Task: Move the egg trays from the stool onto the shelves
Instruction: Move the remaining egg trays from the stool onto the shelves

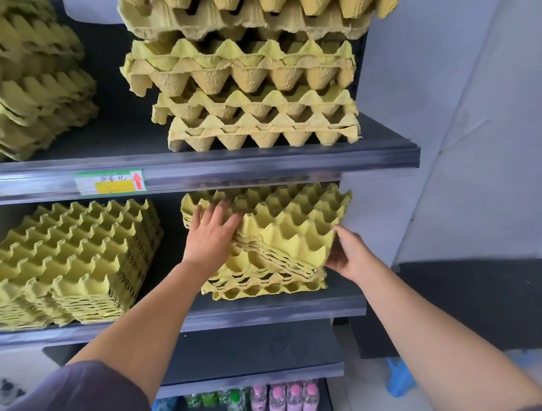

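While both hands press in on it, we have a small bundle of yellow-green moulded-pulp egg trays sitting tilted on top of the right-hand stack on the middle dark shelf, its front right corner riding high and its left side dipping low. Our left hand lies flat with fingers spread across the bundle's left top edge, not curled round anything; our right hand cups the front right corner, thumb up against the rim, so the bundle is pinched between the two palms and not properly gripped.

And here's the danger, we'd say: the bundle is askew and its cups don't look nested into the trays beneath. Let go now and it could slide forward off the stack and over the shelf lip. Push too hard from the left and the soft pulp rims may crumple, or the whole stack underneath may shift toward the right end of the shelf.

To the left sits a neater stack of matching trays, well apart. The upper shelf carries loose, uneven piles overhead, so we'd want no bump against it. A blue plastic stool peeks in low on the right, with no trays visible on it.
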`<state>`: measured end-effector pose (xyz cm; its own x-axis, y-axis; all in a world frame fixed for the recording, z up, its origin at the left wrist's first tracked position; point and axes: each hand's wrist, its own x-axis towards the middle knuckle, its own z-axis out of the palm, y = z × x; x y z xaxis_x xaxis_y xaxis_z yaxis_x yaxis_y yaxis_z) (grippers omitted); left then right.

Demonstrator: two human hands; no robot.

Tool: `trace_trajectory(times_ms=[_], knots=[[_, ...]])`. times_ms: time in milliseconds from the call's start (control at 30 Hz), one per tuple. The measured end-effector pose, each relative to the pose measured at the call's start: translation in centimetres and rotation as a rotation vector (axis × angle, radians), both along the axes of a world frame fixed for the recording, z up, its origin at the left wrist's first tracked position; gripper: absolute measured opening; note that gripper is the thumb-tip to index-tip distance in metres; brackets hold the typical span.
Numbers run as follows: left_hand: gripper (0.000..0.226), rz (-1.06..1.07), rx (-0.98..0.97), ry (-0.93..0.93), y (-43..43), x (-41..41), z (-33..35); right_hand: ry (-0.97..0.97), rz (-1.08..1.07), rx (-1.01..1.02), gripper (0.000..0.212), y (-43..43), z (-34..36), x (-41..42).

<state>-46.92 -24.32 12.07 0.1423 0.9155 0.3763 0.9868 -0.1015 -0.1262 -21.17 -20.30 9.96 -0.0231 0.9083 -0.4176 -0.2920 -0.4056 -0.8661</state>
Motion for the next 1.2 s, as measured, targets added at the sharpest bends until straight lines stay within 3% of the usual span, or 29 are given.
trace_trajectory(times_ms=[133,200,300,367,533,700,833,900,1000,1200], knots=[[0.062,-0.074,0.037,-0.224,-0.8,-1.1,0.3,0.027,-0.063,0.009,0.024,-1.3,-0.2,-2.8],[0.048,-0.181,0.083,-0.258,-1.0,-2.2,-0.2,0.003,-0.12,0.032,0.026,-2.1,-0.2,-4.0],[0.045,-0.273,0.049,-0.298,-1.2,-3.3,-0.5,-0.021,-0.226,0.082,0.026,-3.5,-0.6,-5.9],[0.045,-0.33,0.049,-0.307,-1.3,-3.4,-0.5,-0.013,-0.299,0.113,0.037,-4.5,-1.0,-7.1],[0.075,-0.417,-0.034,-0.344,-2.7,-4.1,0.6,0.118,-0.456,0.173,0.045,-5.6,-1.3,-11.7],[0.057,-0.399,-0.044,-0.183,-2.4,-6.0,0.6,0.26,-0.55,0.098,0.053,-5.6,-0.1,-17.7],[0.057,-0.265,-0.242,-0.106,-1.7,-7.5,-0.8,0.1,-0.419,-0.003,0.077,-5.4,-0.3,-19.9],[0.058,-0.212,-0.305,-0.123,-1.6,-8.0,-1.4,0.03,-0.351,-0.055,0.065,-5.3,-0.5,-19.5],[0.058,-0.17,-0.281,-0.076,-1.7,-7.7,-1.8,-0.055,-0.388,-0.107,0.05,-5.3,-1.1,-17.3],[0.06,-0.145,-0.1,0.016,-1.0,-5.1,-1.5,-0.278,-0.657,-0.041,0.077,-4.3,-1.4,-11.9]])
